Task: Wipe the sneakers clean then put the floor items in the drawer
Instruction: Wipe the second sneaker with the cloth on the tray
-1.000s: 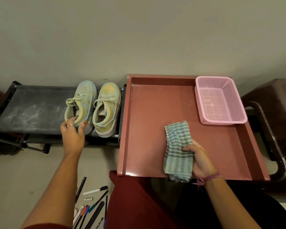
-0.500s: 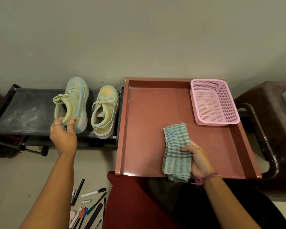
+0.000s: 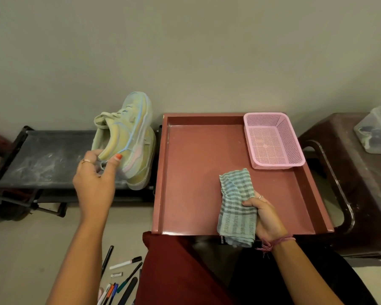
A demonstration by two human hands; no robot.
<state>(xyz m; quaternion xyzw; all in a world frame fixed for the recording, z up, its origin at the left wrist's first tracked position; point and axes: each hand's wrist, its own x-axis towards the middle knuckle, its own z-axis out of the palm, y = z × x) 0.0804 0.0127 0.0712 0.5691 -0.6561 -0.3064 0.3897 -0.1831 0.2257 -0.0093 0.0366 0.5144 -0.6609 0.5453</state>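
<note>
A dusty black rack [image 3: 44, 159] stands at the left; the left hand [image 3: 95, 179] grips the heel of one sneaker [image 3: 128, 133], tilted on its side above the rack, in front of the second sneaker [image 3: 144, 172] resting there; pens [image 3: 119, 280] lie on the floor below, their labels too small to read. The right hand [image 3: 266, 216] clutches a checked cloth [image 3: 237, 205] over the open drawer [image 3: 196, 172]; a pink basket [image 3: 273, 139] sits in its far right corner; no writing is legible.
</note>
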